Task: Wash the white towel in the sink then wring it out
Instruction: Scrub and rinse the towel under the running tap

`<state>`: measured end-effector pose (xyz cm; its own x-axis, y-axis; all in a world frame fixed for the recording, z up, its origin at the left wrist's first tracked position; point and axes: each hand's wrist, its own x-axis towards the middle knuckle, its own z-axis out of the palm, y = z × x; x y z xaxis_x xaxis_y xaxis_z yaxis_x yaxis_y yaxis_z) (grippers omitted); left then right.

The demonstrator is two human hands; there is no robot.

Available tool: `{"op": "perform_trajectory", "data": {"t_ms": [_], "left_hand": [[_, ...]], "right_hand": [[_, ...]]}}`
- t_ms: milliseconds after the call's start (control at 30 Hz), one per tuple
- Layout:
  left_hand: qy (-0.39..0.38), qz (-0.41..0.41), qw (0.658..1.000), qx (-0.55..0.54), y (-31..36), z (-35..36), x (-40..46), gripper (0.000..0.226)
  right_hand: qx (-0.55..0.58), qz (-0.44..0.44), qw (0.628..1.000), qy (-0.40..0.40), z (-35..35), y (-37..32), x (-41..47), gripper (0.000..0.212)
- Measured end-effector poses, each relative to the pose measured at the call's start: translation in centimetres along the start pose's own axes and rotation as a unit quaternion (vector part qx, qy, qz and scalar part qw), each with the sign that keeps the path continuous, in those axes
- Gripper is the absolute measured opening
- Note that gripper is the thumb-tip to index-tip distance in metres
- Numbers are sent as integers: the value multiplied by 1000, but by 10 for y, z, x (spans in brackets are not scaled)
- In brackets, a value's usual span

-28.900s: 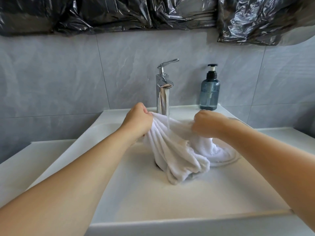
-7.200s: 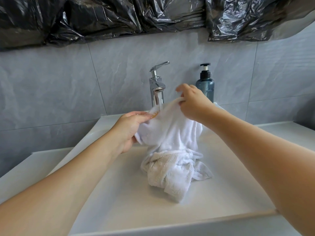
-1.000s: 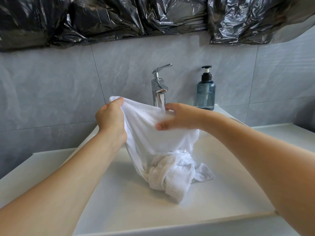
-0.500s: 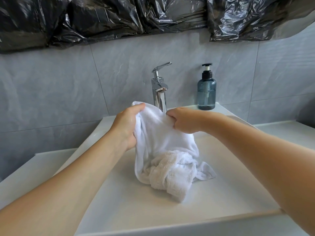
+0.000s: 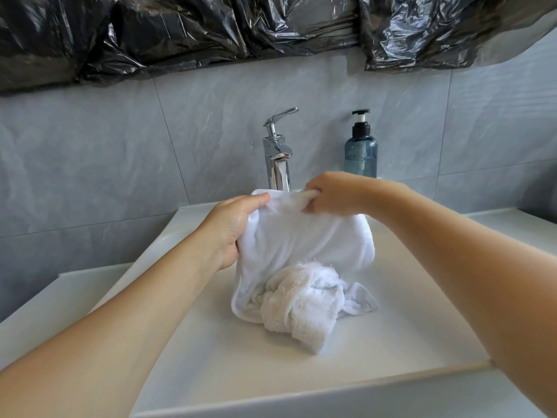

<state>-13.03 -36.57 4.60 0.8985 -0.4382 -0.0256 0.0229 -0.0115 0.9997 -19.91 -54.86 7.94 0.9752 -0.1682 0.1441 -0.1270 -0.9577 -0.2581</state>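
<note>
The white towel [image 5: 304,260] hangs in the white sink [image 5: 229,351], with its lower end bunched on the basin floor. My left hand [image 5: 232,227] grips the towel's upper left part, thumb on top of the cloth. My right hand [image 5: 334,194] is curled round the towel's top edge just right of the chrome faucet [image 5: 278,155]. The top of the towel sits under the spout. The faucet lever is tilted up; I cannot tell whether water flows.
A blue soap dispenser [image 5: 360,149] with a black pump stands on the sink's back right corner. Grey tiles cover the wall [image 5: 120,164] behind. Black plastic sheeting [image 5: 211,31] hangs across the top. White counter [image 5: 512,227] flanks the basin.
Both hands have shifted along the towel's top edge; the left has lowered from a raised spread, and the right now grips the edge in a fist by the faucet.
</note>
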Motion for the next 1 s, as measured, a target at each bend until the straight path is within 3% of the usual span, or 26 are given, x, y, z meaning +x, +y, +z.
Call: {"op": "perform_trajectory", "data": {"t_ms": [100,233,300,367,433,500,600,733,900,1000], "left_hand": [[-7,25,1000,14,-2,1,1,16],[-10,32,999,18,-4,5,0,25],[12,33,999,14,-3,3,0,19],[28,34,999,0,-1,0,1,13],[29,33,999,-12,0,-2,1,20],[6,23,999,-27,-1,-2,1,39],[-58,-5,998,-13,0,0,-4,46],[-157,-18,987,22,-2,0,-6,51],[-73,20,997,22,-5,5,-3,36],[-34,33,999,5,-5,5,0,28]], "right_hand": [[-47,19,997,58,-3,7,1,10],[2,5,998,70,8,1,2,44],[45,-28,997,59,10,-6,1,56],[91,-20,995,41,8,-10,0,48],[161,16,987,5,3,-10,-3,28],[205,45,978,-16,-3,-8,-7,10],[230,75,970,-25,-12,-1,-12,31],[310,120,943,3,-21,13,-15,29],[328,120,934,79,-13,19,-3,33],[351,114,926,80,-10,20,4,32]]}}
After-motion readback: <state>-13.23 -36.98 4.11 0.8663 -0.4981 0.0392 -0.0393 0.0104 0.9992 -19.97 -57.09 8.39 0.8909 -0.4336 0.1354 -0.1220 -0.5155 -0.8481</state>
